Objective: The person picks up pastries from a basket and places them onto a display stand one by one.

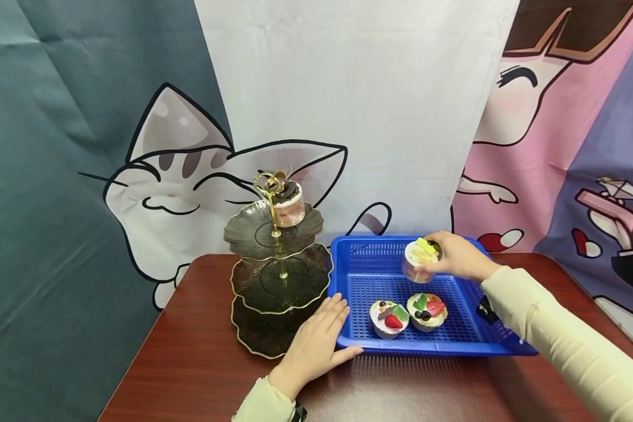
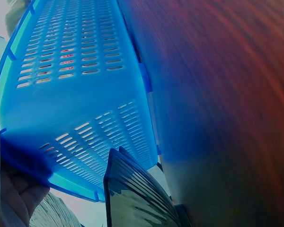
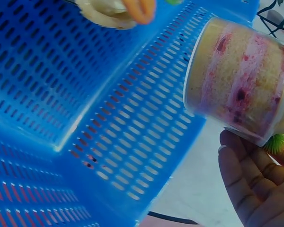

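My right hand (image 1: 456, 257) holds a clear cup of layered cake (image 1: 418, 262) above the blue basket (image 1: 438, 347). Yellow fruit pieces top this cup, and the right wrist view shows its pink and cream layers (image 3: 239, 80) side-on. Two fruit-topped cupcakes sit side by side inside the basket: one (image 1: 389, 319) with a strawberry and green leaf, the other (image 1: 427, 312) with strawberry and dark berries. With fingers extended, my left hand (image 1: 319, 340) rests on the basket's front left corner, thumb along the front rim.
Left of the basket stands a three-tier dark stand (image 1: 279, 281) with gold scalloped edges. A chocolate-topped cake cup (image 1: 289, 205) is on its top tier, behind the gold handle (image 1: 270, 184). The reddish-brown table (image 1: 190, 363) ends at a cartoon-printed curtain (image 1: 358, 117).
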Motion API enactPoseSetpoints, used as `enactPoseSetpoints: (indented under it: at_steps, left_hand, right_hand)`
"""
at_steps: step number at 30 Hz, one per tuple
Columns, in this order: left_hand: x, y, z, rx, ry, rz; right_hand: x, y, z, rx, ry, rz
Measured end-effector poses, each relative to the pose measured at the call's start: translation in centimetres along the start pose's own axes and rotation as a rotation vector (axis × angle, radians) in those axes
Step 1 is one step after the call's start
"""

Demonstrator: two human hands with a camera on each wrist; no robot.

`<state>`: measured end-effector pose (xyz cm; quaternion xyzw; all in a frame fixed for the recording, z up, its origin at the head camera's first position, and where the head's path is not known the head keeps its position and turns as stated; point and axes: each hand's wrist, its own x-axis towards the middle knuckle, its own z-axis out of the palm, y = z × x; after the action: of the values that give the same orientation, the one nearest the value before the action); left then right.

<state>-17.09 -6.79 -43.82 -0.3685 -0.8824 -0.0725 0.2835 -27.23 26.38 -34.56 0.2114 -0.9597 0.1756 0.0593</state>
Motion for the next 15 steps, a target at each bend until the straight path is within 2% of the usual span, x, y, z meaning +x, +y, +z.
enactPoseSetpoints:
  at_steps: [15]
  left_hand:
    - [0.0, 0.0, 0.0, -0.013, -0.004, -0.002]
  right_hand:
    - [0.4, -3.1, -2.9, 0.011, 0.019, -0.086]
